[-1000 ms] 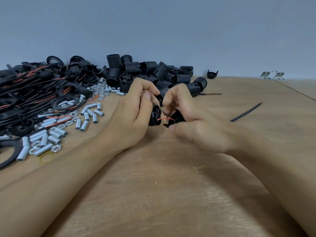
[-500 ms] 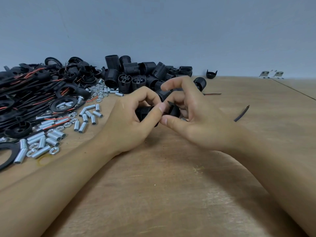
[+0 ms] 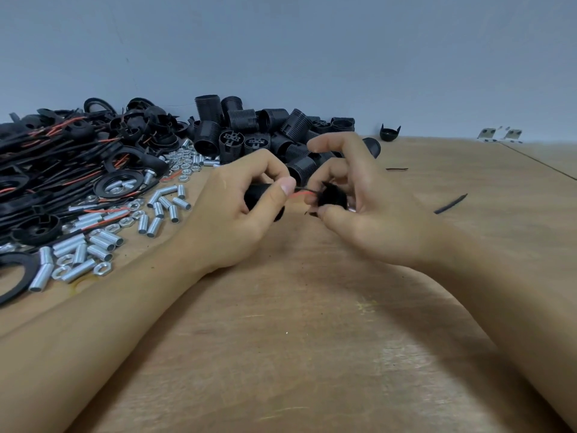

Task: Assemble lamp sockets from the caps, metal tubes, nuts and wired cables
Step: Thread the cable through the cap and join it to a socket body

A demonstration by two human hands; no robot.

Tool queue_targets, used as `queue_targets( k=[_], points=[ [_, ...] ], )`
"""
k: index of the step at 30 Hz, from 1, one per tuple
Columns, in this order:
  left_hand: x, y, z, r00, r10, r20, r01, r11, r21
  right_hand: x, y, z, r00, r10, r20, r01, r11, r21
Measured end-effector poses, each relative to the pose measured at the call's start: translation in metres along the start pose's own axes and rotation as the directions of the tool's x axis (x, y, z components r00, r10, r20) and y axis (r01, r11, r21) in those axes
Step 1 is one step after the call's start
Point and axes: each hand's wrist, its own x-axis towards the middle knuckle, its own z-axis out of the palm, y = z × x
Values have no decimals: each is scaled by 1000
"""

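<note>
Pale blue-grey wall (image 3: 312, 51) backs a wide wooden table (image 3: 312, 339), which fills most of the view. Along the far left of the table sprawls a tangle of black wired cables (image 3: 53, 170) with red leads showing, mixed with black rings and caps. Behind the hands, against the wall, sits a heap of ribbed black socket bodies (image 3: 249, 129). Between these piles and the left forearm lies a scatter of short metal tubes (image 3: 162, 204) and small nuts (image 3: 184, 160).

At mid-table the left hand (image 3: 237, 220) curls its fingers round a black socket body (image 3: 262, 198), thumb pressed along its top. Just to the right, the right hand (image 3: 368, 214) pinches a black cap (image 3: 332, 196) between thumb and middle fingers, its index finger lifted free. A thin red and black wire (image 3: 301, 192) bridges the short gap between the two pieces.

Further right, a loose strip of black sleeving (image 3: 451, 204) lies on the wood, and a single cap (image 3: 389, 132) rests near the wall. Small metal brackets (image 3: 499, 134) sit at the far right edge.
</note>
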Motion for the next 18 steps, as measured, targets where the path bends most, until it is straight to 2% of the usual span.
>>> queue_targets(
  k=[3, 5, 8, 10, 13, 18],
  points=[
    [1, -5, -6, 997, -41, -72, 44, 998, 42, 0, 3, -6, 998, 36, 46, -34, 998, -55],
    [1, -5, -6, 997, -48, -65, 50, 998, 43, 0, 3, -6, 996, 54, 68, -55, 999, 3],
    [-1, -2, -2, 999, -32, -5, 32, 999, -28, -1, 3, 0, 998, 38, 56, -44, 994, 104],
    [-1, 0, -1, 1000, -9, 25, 10, 998, -56, 1, 5, 3, 1000, -20, -9, 20, 998, 55],
    [-1, 0, 0, 998, -11, 59, 18, 994, -107, 2, 8, 4, 999, -48, 0, 48, 997, 62],
    [2, 0, 5, 989, -135, -54, 113, 947, -299, 1, 9, 4, 996, -90, -6, 90, 990, 111]
  ],
)
